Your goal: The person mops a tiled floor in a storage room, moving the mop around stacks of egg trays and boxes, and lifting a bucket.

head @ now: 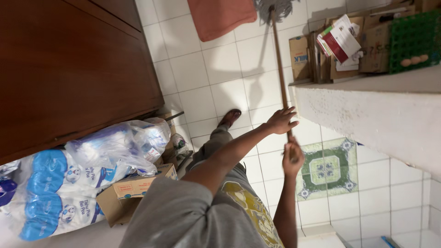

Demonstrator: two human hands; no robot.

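Nearest the camera was the person's grey shirt [193, 216] with a yellow print on the chest. Both arms reached out from it to a mop.

The right hand [293, 157] was closed around the near end of the wooden handle [279, 59]. Just beyond it, the left hand [281, 120] held the same handle in a looser grip, fingers curled round it. To the left, plastic-wrapped packs of paper rolls [69, 183] lay on a cardboard box [133, 193], below a dark wooden cabinet [69, 64]. A sandalled foot [229, 117] stood on the white tiled floor [216, 69].

Farther off, the handle ran to the grey stringy mop head [274, 6], which rested on the tiles just beside a pink mat [220, 16]. On the right, a pale ledge [367, 110] carried flattened cartons [301, 57] and a green egg tray [415, 39] with a few eggs.

This looked like the middle of a mopping stroke, with the mop head at the far end of its reach. A next stroke would need both hands firm on the handle and the strings kept clear of the mat.
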